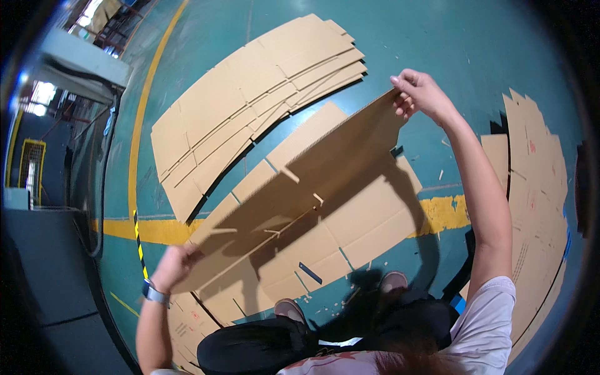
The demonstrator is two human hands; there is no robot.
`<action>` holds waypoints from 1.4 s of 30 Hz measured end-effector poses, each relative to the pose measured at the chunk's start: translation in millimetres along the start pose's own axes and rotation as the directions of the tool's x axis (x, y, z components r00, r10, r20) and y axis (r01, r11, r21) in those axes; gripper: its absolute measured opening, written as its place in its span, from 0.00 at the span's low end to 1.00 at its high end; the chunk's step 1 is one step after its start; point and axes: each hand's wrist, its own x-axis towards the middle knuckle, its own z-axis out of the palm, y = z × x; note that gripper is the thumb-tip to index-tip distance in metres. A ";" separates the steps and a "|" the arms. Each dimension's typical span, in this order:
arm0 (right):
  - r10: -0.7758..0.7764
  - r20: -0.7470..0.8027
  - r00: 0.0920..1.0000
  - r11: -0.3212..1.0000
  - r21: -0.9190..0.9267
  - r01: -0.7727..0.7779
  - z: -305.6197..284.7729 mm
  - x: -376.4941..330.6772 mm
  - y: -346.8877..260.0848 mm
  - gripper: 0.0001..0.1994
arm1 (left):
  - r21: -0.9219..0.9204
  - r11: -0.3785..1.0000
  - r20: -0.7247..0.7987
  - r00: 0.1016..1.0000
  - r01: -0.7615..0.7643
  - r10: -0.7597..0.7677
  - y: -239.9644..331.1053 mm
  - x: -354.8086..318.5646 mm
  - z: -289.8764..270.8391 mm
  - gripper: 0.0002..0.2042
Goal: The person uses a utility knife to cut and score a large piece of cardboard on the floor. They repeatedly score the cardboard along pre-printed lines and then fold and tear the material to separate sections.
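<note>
Your raised flat brown cardboard sheet [312,187] spans the middle of your reach from your left hand [172,265] to your right hand [420,94], blocking any straight pass downward between them; beneath it a flattened brown cardboard box blank [369,219] covers the teal floor [450,44], just ahead of your shoes [290,309]; beyond lies a fanned stack of brown cardboard blanks [250,106], apart from the sheet by a narrow strip of floor; open floor shows past your right hand at the top; a pile of printed brown cardboard [537,187] crowds your right side; grey machinery [44,262] walls off your left.
</note>
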 end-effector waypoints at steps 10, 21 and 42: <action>-0.268 -0.348 0.898 0.901 0.239 0.361 25.1 100.6 -93.1 0.12 | 0.365 0.927 -0.532 0.837 0.089 0.129 -52.6 74.3 -147.2 0.07; -0.452 -0.320 0.833 0.871 0.044 0.489 59.8 109.6 -65.5 0.30 | -0.166 0.981 -0.516 0.856 -0.096 -0.004 -128.6 142.6 -159.5 0.10; -0.032 0.448 0.893 0.651 -0.669 0.359 339.7 -270.7 223.1 0.18 | 0.062 0.978 -0.073 0.977 -0.197 0.201 -9.5 203.0 209.6 0.15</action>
